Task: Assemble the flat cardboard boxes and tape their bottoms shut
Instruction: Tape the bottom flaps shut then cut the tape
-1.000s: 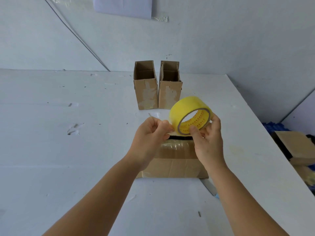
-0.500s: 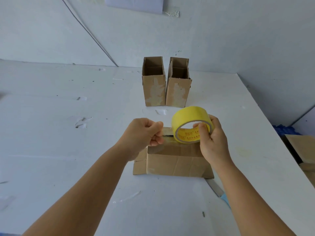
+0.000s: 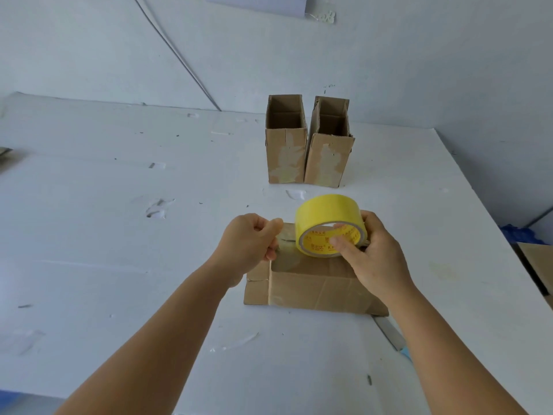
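Note:
A brown cardboard box (image 3: 314,287) stands bottom-up on the white table (image 3: 119,265) in front of me. Just above its top face, my right hand (image 3: 374,253) grips a yellow tape roll (image 3: 327,224). My left hand (image 3: 251,244) pinches the clear free end of the tape, pulled a short way left of the roll, over the box's flaps. Two assembled boxes stand open-topped side by side at the back, one on the left (image 3: 285,142) and one on the right (image 3: 329,145).
A knife-like tool (image 3: 392,336) with a blue handle lies on the table right of the box, under my right forearm. Flat cardboard (image 3: 538,265) and something blue (image 3: 517,235) sit past the table's right edge. Tape scraps dot the table surface.
The roll and both hands have come down from mid-air to the box's top face. My left hand has drawn the tape end a little leftward, away from the roll.

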Demonstrator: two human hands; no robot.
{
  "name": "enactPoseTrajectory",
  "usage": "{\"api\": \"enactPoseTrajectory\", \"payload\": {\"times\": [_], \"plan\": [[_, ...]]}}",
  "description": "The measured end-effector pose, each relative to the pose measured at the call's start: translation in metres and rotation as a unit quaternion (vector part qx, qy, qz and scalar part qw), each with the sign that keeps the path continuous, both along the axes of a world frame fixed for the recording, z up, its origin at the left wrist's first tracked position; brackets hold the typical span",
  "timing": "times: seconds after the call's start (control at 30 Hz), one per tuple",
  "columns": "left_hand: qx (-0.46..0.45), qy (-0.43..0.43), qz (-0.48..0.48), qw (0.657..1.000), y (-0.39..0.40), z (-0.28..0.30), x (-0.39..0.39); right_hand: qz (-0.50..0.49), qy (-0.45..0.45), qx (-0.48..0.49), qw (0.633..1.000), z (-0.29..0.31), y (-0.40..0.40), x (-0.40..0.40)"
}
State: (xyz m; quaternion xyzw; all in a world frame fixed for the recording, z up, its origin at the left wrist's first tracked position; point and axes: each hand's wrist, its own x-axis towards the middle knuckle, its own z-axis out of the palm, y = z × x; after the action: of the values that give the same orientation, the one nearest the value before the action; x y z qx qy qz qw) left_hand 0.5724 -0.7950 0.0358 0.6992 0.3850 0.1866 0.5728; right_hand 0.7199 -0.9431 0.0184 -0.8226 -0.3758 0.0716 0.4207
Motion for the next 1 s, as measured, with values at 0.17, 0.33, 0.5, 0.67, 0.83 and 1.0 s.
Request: {"api": "enactPoseTrajectory", "payload": {"times": [0.17, 0.33, 0.5, 0.67, 0.83, 1.0], "plan": [[0.03, 0.004, 0.029, 0.999, 0.01, 0.002, -0.001, -0.033, -0.017, 0.032, 0.999, 0.004, 0.001, 0.002], [0.037, 0.014, 0.031, 0.999, 0.017, 0.0, -0.005, -0.059, -0.031, 0.066, 0.996, 0.002, 0.003, -0.001], [0.039, 0.019, 0.058, 0.997, 0.017, -0.013, -0.009, -0.037, 0.001, 0.035, 0.999, -0.003, 0.005, -0.001], [0.066, 0.026, 0.056, 0.996, 0.017, -0.017, -0.009, -0.043, -0.026, 0.041, 0.998, -0.004, 0.005, -0.001], [0.092, 0.039, 0.068, 0.993, 0.022, -0.018, -0.011, -0.072, -0.049, 0.069, 0.994, -0.006, 0.0, -0.002], [0.088, 0.052, 0.056, 0.993, 0.028, -0.022, -0.019, -0.08, -0.037, 0.071, 0.994, -0.007, 0.001, 0.006]]}}
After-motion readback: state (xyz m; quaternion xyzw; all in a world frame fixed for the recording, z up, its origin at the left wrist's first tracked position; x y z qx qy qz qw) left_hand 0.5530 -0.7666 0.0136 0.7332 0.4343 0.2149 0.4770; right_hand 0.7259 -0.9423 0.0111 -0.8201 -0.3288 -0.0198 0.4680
